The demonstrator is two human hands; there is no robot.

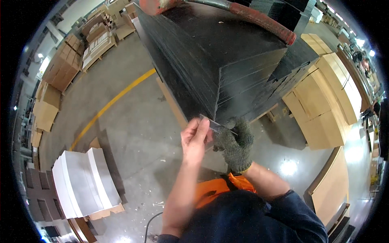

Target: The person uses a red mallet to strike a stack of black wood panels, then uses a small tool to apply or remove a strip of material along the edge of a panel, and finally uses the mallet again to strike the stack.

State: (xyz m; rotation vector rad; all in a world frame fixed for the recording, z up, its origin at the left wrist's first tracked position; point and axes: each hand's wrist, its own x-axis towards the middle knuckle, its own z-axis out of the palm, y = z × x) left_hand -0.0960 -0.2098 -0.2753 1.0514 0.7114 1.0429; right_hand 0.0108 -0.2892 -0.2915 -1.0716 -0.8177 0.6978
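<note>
Bare and closed, my left hand [195, 135] pinches one end of a thin, flat, greyish strip [213, 125] between thumb and fingers. Its exact kind I cannot make out. My right hand [235, 141], in a dark grey knitted glove, is curled around the strip's other end, partly hiding it. Both hands meet in front of my body, just before the near corner of a tall stack of black sheets [198, 60]. On that stack lies a mallet with a worn red head [160, 5] and a scuffed red grip [265, 22].
Cardboard stacks [324, 95] stand on the right, with a tan panel [330, 184] below them. White stacked sheets [83, 184] sit at lower left. Farther left are pallets of brown boxes [65, 62]. A yellow line [109, 107] crosses the grey floor.
</note>
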